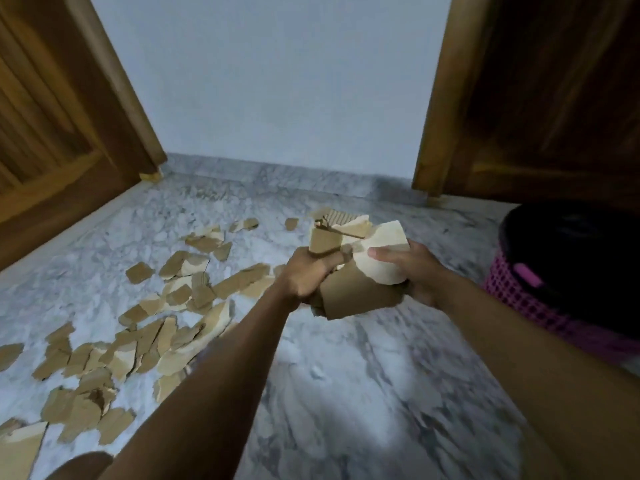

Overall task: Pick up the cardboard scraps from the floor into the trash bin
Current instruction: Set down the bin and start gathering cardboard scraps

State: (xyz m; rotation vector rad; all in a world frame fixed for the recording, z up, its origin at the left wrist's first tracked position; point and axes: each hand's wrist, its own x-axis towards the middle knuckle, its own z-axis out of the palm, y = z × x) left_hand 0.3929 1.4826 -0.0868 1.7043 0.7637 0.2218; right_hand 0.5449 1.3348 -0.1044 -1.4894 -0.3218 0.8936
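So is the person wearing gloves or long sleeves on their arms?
No. The left hand and right hand are bare: no gloves, and no ring, watch or bracelet shows. The left forearm and right forearm are uncovered too; no sleeve is in view.

— What lies on the floor (346, 393)?
— Torn cardboard scraps (145, 341), brown and pale, flat in a loose, overlapping scatter across the left side.
— And lifted?
— A bundle (360, 292) of larger pieces, brown and cream, held above the floor.
— The trash bin (509, 292)?
— Pink, perforated, black-lined, upright at the right, near the bundle.
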